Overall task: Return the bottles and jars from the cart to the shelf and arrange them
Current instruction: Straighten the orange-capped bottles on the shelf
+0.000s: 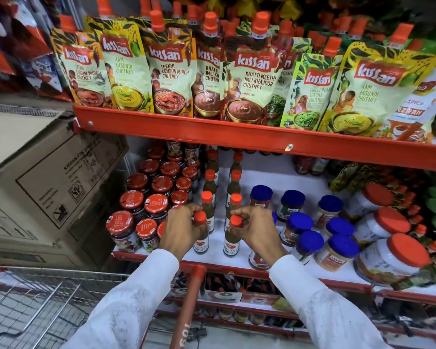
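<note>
While I am leaning over the wire-mesh cart (35, 298), red metal shelf (237, 269) carrying round-lidded jars (156, 205), my left hand (184, 226) pinching one slim glass bottle (201, 235) by its orange cap, my right hand (254, 227) gripping its twin (232, 239), both standing upright at the shelf front.

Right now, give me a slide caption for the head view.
Left hand and right hand each grip a red-capped sauce bottle, left and right, on the shelf.
</note>
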Available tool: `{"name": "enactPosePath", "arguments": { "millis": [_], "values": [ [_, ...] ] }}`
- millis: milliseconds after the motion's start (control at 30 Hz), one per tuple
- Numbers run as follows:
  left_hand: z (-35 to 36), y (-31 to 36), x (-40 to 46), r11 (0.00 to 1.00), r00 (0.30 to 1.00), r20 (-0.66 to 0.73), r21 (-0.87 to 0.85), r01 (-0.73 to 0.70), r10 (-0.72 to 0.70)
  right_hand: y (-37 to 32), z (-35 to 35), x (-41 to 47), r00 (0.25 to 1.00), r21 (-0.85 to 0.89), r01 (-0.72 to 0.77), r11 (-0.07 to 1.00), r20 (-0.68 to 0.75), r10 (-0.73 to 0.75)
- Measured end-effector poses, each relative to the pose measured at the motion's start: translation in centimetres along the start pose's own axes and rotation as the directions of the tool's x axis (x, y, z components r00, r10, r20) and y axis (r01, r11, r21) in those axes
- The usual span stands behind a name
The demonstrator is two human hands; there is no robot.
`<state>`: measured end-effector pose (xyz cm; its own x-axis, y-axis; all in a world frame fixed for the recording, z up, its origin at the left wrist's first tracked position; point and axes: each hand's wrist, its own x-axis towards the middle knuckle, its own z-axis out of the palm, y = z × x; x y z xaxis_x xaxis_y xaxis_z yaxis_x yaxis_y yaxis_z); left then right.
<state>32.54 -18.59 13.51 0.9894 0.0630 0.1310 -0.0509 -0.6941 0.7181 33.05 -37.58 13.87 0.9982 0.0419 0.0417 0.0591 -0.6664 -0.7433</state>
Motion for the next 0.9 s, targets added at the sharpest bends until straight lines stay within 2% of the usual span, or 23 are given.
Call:
{"name": "enactPosePath", "arguments": {
  "millis": [333, 900],
  "values": [
    [0.05, 0.0, 0.03, 0.998, 0.998, 0.036, 0.041, -0.044, 0.042, 0.2, 0.18, -0.15, 1.0, 0.014, 0.001, 1.0, 0.006, -0.001],
    [0.12, 0.04, -0.42, 0.999, 0.998, 0.056, 0.034, -0.019, 0.017, 0.22, 0.77, -0.16, 1.0, -0.048, 0.024, 0.999, 0.018, -0.023]
  ]
}}
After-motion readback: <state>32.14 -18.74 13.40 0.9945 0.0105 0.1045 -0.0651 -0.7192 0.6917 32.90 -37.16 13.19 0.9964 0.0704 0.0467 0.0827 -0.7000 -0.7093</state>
